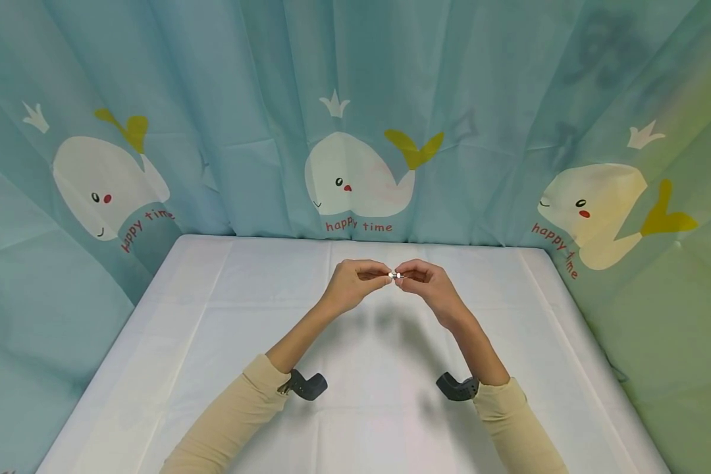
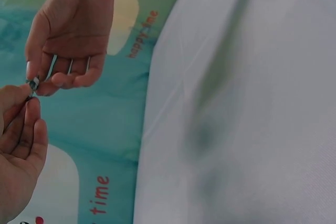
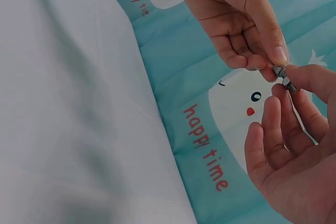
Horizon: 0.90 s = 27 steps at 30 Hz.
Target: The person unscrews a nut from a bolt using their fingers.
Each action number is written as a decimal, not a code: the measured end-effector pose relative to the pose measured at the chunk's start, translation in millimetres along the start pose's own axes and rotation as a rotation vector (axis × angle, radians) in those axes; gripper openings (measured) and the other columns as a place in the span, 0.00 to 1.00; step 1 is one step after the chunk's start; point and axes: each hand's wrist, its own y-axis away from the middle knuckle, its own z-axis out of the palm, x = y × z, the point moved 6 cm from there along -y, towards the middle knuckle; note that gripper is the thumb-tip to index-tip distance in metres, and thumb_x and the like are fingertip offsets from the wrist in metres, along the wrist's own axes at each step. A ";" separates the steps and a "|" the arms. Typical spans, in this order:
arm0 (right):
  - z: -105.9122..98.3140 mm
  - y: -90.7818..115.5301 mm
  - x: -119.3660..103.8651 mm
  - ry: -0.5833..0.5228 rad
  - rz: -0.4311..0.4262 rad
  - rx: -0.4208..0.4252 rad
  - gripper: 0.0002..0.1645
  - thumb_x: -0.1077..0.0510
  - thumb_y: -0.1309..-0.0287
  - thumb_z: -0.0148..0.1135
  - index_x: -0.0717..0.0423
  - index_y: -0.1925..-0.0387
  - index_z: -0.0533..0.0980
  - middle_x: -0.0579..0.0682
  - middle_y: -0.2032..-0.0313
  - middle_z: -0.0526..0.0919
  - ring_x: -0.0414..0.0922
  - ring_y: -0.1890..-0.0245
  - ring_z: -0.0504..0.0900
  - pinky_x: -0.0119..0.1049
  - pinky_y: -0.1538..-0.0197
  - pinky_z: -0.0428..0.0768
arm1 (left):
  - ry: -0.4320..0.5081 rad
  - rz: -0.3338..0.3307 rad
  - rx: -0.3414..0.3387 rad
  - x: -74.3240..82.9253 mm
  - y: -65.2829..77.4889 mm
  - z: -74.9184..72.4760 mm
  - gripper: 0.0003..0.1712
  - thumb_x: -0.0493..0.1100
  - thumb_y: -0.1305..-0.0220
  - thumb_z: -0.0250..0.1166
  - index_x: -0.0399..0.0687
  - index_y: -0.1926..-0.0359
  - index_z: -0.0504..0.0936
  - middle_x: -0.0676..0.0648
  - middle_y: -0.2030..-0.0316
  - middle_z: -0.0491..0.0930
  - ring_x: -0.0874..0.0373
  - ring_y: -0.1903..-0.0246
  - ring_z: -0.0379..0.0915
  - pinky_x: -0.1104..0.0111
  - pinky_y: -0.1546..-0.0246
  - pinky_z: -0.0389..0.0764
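Note:
Both hands meet above the far part of the white table, with a small metal bolt (image 1: 395, 275) between their fingertips. My left hand (image 1: 355, 284) pinches one end between thumb and fingers. From the other side my right hand (image 1: 431, 287) pinches the bolt at its threaded end. In the right wrist view the threads (image 3: 293, 89) show, and a nut (image 3: 286, 81) appears to sit on the shank. Fingertips partly cover the bolt (image 2: 33, 84) in the left wrist view, so its far end is hidden there.
A white cloth covers the table (image 1: 355, 421). Blue-green curtains (image 1: 243, 164) printed with white whales hang along its back and sides. Dark curved wrist mounts (image 1: 311, 387) stick out near both sleeve cuffs. Shadows of the arms fall on the cloth.

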 end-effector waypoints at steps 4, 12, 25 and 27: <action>0.2 -0.6 -0.4 0.021 -0.013 0.004 0.16 0.65 0.37 0.65 0.69 0.50 0.77 0.49 0.59 0.83 0.48 0.56 0.82 0.36 0.50 0.80 | 0.000 -0.002 0.005 -0.5 -0.2 -0.2 0.09 0.39 0.36 0.71 0.41 0.57 0.89 0.49 0.61 0.87 0.59 0.61 0.84 0.67 0.58 0.84; -0.1 -1.8 -0.9 0.033 -0.038 0.002 0.17 0.65 0.37 0.65 0.67 0.49 0.75 0.50 0.56 0.81 0.46 0.56 0.81 0.35 0.51 0.80 | 0.000 -0.002 0.012 0.6 -0.5 -0.5 0.09 0.39 0.36 0.71 0.41 0.56 0.89 0.48 0.61 0.87 0.59 0.61 0.84 0.67 0.58 0.84; -0.1 -2.1 1.3 0.019 0.103 0.039 0.15 0.55 0.31 0.60 0.67 0.57 0.79 0.48 0.66 0.85 0.42 0.64 0.83 0.42 0.47 0.80 | 0.014 0.023 0.006 3.6 -0.6 0.0 0.10 0.39 0.36 0.70 0.38 0.56 0.88 0.48 0.61 0.87 0.59 0.61 0.84 0.66 0.58 0.84; -0.3 -1.9 1.3 0.011 0.089 0.037 0.14 0.56 0.32 0.60 0.66 0.58 0.79 0.47 0.66 0.85 0.42 0.64 0.83 0.38 0.50 0.80 | 0.020 0.024 0.005 4.3 -0.3 0.0 0.10 0.38 0.36 0.70 0.37 0.56 0.88 0.47 0.61 0.87 0.58 0.61 0.84 0.66 0.58 0.84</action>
